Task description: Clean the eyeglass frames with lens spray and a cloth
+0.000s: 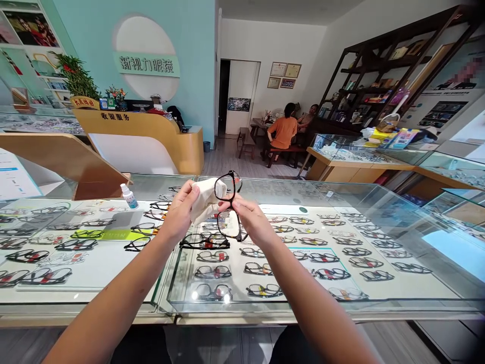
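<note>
My left hand (181, 212) is closed on a cream-white cloth (202, 200), which hangs in loose folds toward the right. In my right hand (252, 218), the fingers pinch a pair of dark-rimmed eyeglasses (232, 184) around the bridge. The eyeglasses are turned on end, one lens above the other, with a small red mark at the upper lens. The cloth reaches up behind the upper rim; whether it presses on the lens I cannot tell. Below both hands is a glass display case (303, 306) with rows of eyeglasses.
A small white spray bottle (129, 196) stands left of my hands. Several black eyeglasses (206, 241) lie close beneath them. A wooden-backed stand (56, 151) is at the left. Beyond are a curved counter (189, 146), two seated people (283, 132) and a dark shelf unit (364, 91).
</note>
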The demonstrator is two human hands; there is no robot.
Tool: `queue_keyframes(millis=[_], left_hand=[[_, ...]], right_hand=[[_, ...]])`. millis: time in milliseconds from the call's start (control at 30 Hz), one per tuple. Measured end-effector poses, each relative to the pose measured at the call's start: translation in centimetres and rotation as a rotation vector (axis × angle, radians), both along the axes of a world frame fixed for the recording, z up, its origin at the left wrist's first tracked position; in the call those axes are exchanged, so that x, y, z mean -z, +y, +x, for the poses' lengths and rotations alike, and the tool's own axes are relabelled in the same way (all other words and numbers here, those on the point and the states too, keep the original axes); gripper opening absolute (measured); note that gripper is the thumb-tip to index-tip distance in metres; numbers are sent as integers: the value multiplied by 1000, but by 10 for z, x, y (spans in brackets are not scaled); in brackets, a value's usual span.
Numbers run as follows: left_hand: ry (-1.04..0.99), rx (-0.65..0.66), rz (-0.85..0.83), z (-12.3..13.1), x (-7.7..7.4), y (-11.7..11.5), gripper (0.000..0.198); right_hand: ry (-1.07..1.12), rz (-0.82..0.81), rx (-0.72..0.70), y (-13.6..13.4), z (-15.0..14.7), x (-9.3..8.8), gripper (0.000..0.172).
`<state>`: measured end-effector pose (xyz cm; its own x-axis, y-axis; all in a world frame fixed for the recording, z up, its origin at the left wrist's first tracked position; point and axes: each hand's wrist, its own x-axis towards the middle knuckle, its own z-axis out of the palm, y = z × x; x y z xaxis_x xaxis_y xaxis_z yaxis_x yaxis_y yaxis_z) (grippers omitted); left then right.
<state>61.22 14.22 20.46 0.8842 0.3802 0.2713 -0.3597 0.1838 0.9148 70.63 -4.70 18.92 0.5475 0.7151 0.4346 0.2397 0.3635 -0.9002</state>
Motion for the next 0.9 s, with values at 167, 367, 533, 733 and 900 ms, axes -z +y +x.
queue_keyframes(millis=[167, 367, 533, 733, 900], left_hand=[[-42, -16, 139, 2, 7, 3, 53], [-125, -56, 393, 0, 4, -1, 49], [-205, -81, 402, 3, 11, 2, 51], [-139, -186, 379, 0, 7, -3, 49], [-126, -126, 199, -2, 1, -11, 54]], right_hand=[[-76, -29, 27, 4, -3, -2, 42], [-135, -62, 18, 6, -8, -4, 44], [-126, -76, -12, 6, -10, -3, 46], [-132, -45, -60, 7, -8, 0, 44], [-124, -53, -111, 6, -5, 2, 43]])
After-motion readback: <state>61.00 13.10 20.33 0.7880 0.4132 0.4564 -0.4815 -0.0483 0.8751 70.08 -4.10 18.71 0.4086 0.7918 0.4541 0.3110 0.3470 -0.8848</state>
